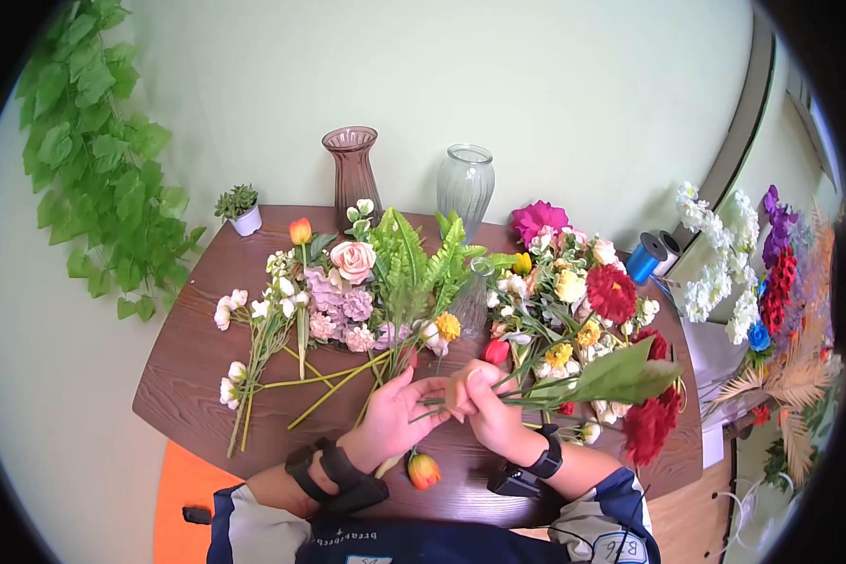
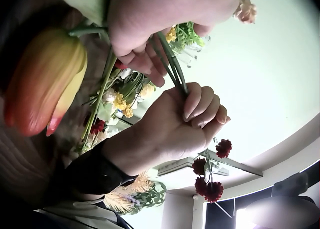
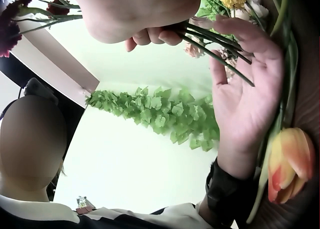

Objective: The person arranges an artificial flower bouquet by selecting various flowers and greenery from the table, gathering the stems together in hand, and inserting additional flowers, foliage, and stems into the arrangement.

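My right hand (image 1: pixel 489 404) grips a bundle of thin green stems (image 3: pixel 215 41). Dark red ruffled flowers (image 1: pixel 653 423), like carnations, stand out on the far side of that fist. Close to it, my left hand (image 1: pixel 399 414) is held palm up with loosely extended fingers. In the right wrist view, the cut stem ends reach across the left palm (image 3: pixel 245 104). A broad green leaf (image 1: pixel 625 374) extends right of the right hand. Below the hands, an orange-yellow tulip (image 1: pixel 424 472) lies by the table's front edge.
Mixed flowers, including a pink rose (image 1: pixel 352 261) and a red flower (image 1: pixel 611 293), cover the table (image 1: pixel 183 367). A purple vase (image 1: pixel 350 169), a clear vase (image 1: pixel 465 183) and a small glass vase (image 1: pixel 473 305) stand behind. Ribbon spools (image 1: pixel 645 258) sit at right.
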{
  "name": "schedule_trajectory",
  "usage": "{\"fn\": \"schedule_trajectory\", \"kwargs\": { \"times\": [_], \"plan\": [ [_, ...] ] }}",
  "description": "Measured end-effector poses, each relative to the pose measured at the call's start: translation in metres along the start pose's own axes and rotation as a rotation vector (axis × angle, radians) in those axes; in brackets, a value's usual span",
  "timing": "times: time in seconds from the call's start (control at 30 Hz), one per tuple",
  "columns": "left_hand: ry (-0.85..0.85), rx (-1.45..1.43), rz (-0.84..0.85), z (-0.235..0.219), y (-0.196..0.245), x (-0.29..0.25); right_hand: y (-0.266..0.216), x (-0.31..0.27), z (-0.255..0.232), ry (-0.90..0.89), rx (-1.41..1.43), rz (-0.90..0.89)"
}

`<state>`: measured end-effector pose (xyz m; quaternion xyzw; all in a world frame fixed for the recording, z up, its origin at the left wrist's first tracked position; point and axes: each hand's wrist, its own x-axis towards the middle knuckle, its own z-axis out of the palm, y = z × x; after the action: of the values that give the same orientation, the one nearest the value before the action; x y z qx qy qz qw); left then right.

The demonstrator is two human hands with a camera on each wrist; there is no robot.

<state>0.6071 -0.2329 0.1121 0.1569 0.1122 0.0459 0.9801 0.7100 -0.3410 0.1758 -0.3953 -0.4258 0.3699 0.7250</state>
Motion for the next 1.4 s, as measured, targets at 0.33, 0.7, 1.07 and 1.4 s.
{"fn": "schedule_trajectory", "kwargs": {
  "times": [0.33,0.7,1.07,1.4],
  "plan": [
    [-0.259,0.463,0.214,0.007,-0.016,-0.003,-0.031,0.002,-0.014,-0.089,-0.542,0.267],
    [-0.307,0.853,0.419,0.030,0.001,-0.013,-0.025,0.008,-0.008,-0.478,-0.972,0.212],
    [-0.027,0.576,0.672,0.027,0.020,-0.014,-0.030,0.022,-0.029,-0.281,-1.284,0.085],
    [-0.029,0.637,0.839,0.025,0.030,-0.016,-0.010,0.037,-0.062,-0.033,-0.652,0.279]
  ]
}}
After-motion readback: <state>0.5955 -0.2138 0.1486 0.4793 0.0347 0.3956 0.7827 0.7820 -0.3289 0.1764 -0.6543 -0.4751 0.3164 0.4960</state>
